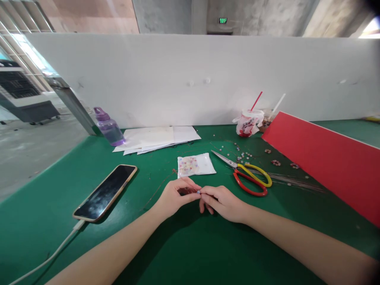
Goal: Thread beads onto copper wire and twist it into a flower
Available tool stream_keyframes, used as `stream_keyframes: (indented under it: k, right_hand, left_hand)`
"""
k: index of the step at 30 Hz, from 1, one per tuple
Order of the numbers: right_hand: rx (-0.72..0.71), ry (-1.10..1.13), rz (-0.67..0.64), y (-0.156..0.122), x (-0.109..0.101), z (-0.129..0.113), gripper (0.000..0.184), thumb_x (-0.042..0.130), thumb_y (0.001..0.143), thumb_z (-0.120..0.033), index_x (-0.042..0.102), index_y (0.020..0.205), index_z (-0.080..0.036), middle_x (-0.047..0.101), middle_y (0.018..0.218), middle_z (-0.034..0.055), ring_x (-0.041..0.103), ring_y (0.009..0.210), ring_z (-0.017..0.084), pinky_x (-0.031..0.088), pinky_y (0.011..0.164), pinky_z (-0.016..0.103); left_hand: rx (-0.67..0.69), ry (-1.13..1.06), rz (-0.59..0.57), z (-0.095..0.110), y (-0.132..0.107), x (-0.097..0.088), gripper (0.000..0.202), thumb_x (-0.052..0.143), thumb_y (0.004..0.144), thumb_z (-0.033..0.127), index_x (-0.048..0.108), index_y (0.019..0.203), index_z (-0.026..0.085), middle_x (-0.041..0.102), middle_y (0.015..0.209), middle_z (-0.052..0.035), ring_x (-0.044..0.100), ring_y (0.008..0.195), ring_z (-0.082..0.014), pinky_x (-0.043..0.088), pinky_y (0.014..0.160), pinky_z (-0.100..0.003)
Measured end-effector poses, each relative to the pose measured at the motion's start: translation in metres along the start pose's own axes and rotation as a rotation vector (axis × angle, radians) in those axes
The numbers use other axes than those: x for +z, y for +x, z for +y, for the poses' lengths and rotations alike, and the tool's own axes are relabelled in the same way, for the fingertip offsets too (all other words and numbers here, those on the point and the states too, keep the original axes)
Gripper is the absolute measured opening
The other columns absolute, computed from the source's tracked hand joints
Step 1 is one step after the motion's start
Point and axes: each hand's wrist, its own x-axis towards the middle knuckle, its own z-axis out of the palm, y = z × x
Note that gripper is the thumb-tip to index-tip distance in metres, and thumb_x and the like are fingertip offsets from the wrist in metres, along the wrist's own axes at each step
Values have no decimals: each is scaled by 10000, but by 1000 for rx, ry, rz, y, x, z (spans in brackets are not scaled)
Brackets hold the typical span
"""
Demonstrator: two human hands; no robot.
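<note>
My left hand (178, 196) pinches a tiny pale blue bead (198, 192) between thumb and forefinger. A thin reddish-brown wire (160, 185) trails from this hand, loops up by the bag and runs down the table to the left. My right hand (224, 202) is closed in a pinch against the bead's right side, fingertips meeting those of the left; what lies between its fingers is too small to make out. Just beyond the hands lies a clear and white plastic bag (196, 164) with colourful small pieces showing. Loose beads (244, 155) are scattered behind the scissors.
Scissors (251, 176) with red and yellow handles lie right of the bag, over thin wires (297, 182). A red board (323, 158) leans at right. A phone (105, 193) on a cable, purple bottle (109, 128), papers (157, 138) and wrapped drink cup (247, 123) stand around.
</note>
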Motion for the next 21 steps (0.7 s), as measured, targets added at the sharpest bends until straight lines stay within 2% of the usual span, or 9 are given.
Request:
stream_keyframes:
  k: [3, 12, 17, 21]
  right_hand:
    - [16, 9, -2, 0, 1, 2, 211, 297, 890, -242, 485, 820, -177, 614, 713, -14, 484, 487, 53, 398, 503, 170]
    - [-25, -99, 20, -2, 1, 1, 238, 301, 885, -223, 523, 808, -181, 576, 619, -40, 483, 475, 45, 386, 505, 155]
    - [-42, -96, -1, -2, 0, -2, 250, 286, 886, -218, 514, 794, -175, 562, 625, -33, 480, 466, 42, 389, 499, 148]
    - [-13, -119, -15, -3, -2, -1, 227, 293, 882, -211, 502, 803, -176, 562, 636, -32, 479, 460, 40, 382, 492, 144]
  left_hand:
    - [5, -4, 11, 1, 0, 0, 153, 628, 684, 291, 646, 744, 152, 586, 795, -40, 551, 652, -123, 452, 599, -238]
    - [-54, -78, -101, 4, -2, 1, 134, 597, 710, 262, 586, 765, 140, 636, 676, -31, 589, 601, -130, 468, 599, -251]
    - [-31, -76, -86, 5, -4, 2, 98, 592, 706, 227, 587, 739, 134, 635, 660, -26, 588, 607, -129, 464, 605, -245]
    - [-39, -125, 30, 3, -5, 1, 47, 570, 717, 178, 554, 731, 137, 599, 587, 5, 570, 576, -110, 446, 594, -226]
